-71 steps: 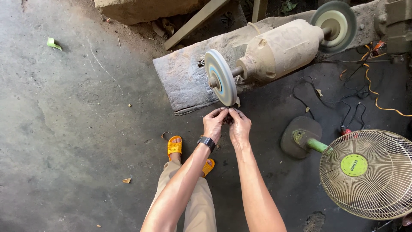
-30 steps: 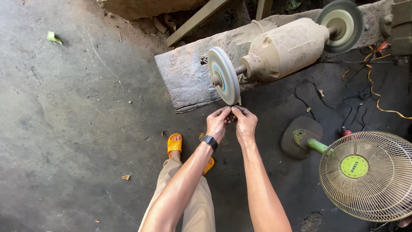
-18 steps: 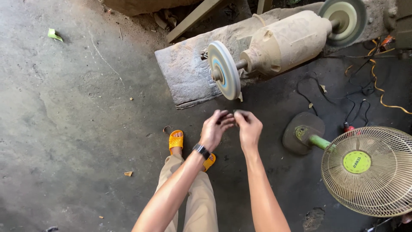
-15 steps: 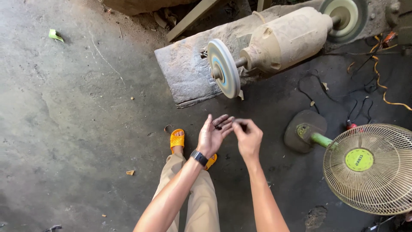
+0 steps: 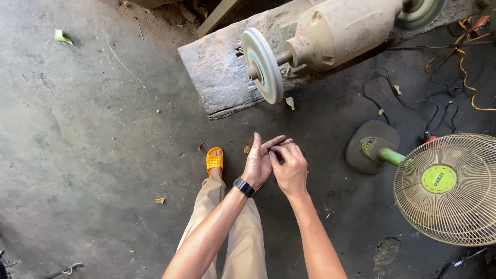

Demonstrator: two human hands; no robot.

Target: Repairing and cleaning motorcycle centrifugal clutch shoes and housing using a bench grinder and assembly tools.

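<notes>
Concrete floor (image 5: 88, 129), grey and dusty, is filling most of the view, and the person is standing on it with the two hands meeting in the middle of the scene, just near of the grinding wheel (image 5: 262, 64). The left hand (image 5: 259, 163) is lying open with its fingers stretched towards the far side, a black wristband (image 5: 244, 186) sitting at its wrist. The right hand (image 5: 289, 164) is pressing against it from the right, its fingers curled and pinching at the left hand's fingertips; whether a small piece is being held there I cannot tell, since the fingers are covering the spot. The pale wheel is standing on edge on the shaft of a dust-coated motor (image 5: 343, 28), which is resting on a rough stone block (image 5: 214, 77) at the far side. An orange sandal (image 5: 214, 159) is showing just left of the hands, above beige trousers (image 5: 243, 237). A floor fan (image 5: 447, 188) with a green hub is lying to the right, and dark cables (image 5: 444, 108) are trailing beyond it
</notes>
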